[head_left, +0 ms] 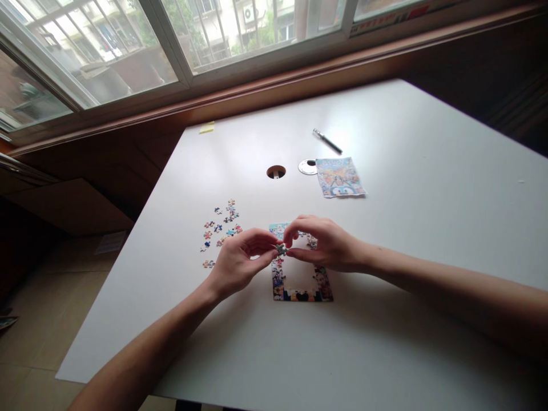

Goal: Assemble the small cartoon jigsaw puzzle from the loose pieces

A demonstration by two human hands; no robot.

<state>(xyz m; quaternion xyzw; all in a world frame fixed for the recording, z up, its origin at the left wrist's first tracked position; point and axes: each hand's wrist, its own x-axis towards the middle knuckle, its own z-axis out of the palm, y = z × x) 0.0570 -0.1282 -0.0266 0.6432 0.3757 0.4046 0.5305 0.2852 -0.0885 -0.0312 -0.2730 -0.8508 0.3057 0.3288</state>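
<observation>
Between thumb and fingers, my left hand (243,258) pinches a small grey-green puzzle piece (281,249). My right hand (327,244) meets it from the other side, its thumb and index finger closed at the piece's right edge. Both hands hover over the upper part of a puzzle frame (302,295), whose joined border pieces surround a bare white middle. The hands cover part of its top and left edges. Several loose puzzle pieces (218,228) lie scattered to the left of my left hand, some partly behind it.
A creased picture sheet (341,177) lies beyond my right hand, overlapping a round metal cover (307,166). A dark pen (327,141) is behind it. The white table (385,342) has a round hole (276,172) and a yellow sticker (207,127) near the window.
</observation>
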